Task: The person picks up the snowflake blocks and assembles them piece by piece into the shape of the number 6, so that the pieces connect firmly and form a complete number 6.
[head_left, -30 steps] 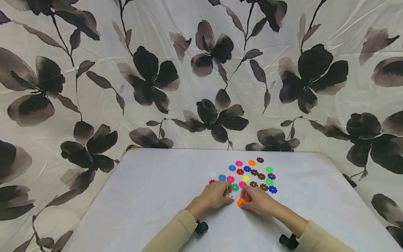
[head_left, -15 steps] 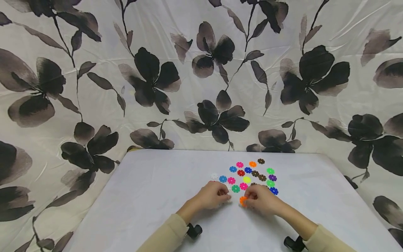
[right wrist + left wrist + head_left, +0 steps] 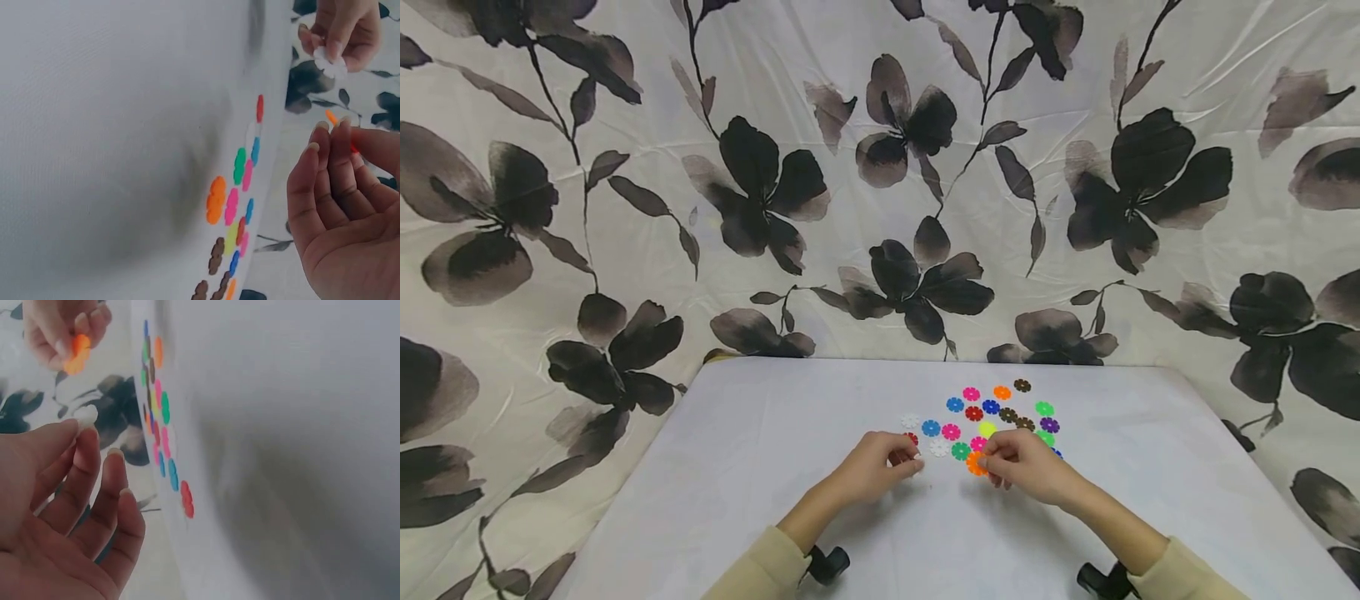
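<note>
My left hand (image 3: pixel 880 467) is raised above the table, pinching a white flower-shaped disc (image 3: pixel 329 63) between thumb and index finger. Its other fingers are loosely bent. To the right, my right hand (image 3: pixel 1032 468) pinches an orange flower-shaped disc (image 3: pixel 78 355) with thumb and fingertips, just above the near side of the disc spread. A second orange disc (image 3: pixel 215 200) lies on the table near it. A white disc (image 3: pixel 940 448) and a green disc (image 3: pixel 960 451) lie between the hands. Beside the left fingertips lies a red disc (image 3: pixel 912 438), partly covered in the head view.
Several loose discs in pink, blue, brown, yellow, purple and green lie toward the back, including a purple disc (image 3: pixel 1049 425) and a dark brown disc (image 3: pixel 1022 386). A white cloth covers the table (image 3: pixel 737 467). Behind it hangs a floral curtain (image 3: pixel 850 200).
My left hand has moved left, away from the right hand, uncovering a white disc on the table. My right hand has shifted slightly right and up, and hides some brown discs.
</note>
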Tool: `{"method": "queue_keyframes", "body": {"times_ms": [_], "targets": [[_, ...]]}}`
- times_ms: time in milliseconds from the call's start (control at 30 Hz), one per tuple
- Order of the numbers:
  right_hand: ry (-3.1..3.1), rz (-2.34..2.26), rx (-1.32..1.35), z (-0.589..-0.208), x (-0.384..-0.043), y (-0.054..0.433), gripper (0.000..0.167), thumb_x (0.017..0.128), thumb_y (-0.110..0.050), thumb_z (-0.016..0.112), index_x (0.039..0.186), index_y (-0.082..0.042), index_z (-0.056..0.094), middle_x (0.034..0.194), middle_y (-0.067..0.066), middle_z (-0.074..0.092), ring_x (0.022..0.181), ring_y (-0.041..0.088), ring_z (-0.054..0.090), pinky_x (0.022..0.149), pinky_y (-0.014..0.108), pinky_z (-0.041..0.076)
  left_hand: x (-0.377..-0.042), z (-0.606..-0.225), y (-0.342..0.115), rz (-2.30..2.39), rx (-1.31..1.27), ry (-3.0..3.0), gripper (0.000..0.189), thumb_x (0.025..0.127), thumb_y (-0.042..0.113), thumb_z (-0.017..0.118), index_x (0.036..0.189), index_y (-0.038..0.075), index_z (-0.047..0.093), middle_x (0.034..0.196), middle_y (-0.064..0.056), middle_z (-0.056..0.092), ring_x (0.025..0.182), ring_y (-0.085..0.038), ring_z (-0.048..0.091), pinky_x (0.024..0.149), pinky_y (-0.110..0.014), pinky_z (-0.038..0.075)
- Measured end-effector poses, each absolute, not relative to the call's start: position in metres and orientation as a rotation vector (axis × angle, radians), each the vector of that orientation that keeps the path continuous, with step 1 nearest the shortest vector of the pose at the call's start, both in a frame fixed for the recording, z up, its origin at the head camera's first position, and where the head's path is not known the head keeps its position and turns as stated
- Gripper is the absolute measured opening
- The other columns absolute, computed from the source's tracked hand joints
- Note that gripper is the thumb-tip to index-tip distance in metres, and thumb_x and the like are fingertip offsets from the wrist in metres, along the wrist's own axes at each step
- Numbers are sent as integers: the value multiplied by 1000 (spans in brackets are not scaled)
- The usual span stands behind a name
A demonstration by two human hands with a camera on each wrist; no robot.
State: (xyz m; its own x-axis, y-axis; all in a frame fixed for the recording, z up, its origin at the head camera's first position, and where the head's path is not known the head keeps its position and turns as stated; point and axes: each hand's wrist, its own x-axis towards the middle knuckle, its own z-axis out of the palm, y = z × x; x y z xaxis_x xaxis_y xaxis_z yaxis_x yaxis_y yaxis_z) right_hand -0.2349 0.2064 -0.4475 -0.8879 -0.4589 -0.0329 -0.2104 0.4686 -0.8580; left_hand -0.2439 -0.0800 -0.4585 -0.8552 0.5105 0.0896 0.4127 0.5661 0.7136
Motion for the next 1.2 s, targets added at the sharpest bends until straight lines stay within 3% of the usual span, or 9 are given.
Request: {"method": "queue_keyframes", "body": {"times_ms": [400,1200], "targets": [[2248,-1601,-459,-436,-227,194,23,101,-18,66,103,4,70,87,21,72,79,33,69,72,34,61,-232,-456,-91,1029,939,2852,7,98,23,71,98,19,77,81,16,64,73,-2,54,64,-21,47],[2149,-1718,-385,-427,-227,165,30,102,-23,65,110,6,68,89,14,74,78,23,68,77,33,61,-224,-440,-83,1041,1088,2953,7,97,20,73,99,15,77,88,10,73,74,0,60,67,-20,51]]}}
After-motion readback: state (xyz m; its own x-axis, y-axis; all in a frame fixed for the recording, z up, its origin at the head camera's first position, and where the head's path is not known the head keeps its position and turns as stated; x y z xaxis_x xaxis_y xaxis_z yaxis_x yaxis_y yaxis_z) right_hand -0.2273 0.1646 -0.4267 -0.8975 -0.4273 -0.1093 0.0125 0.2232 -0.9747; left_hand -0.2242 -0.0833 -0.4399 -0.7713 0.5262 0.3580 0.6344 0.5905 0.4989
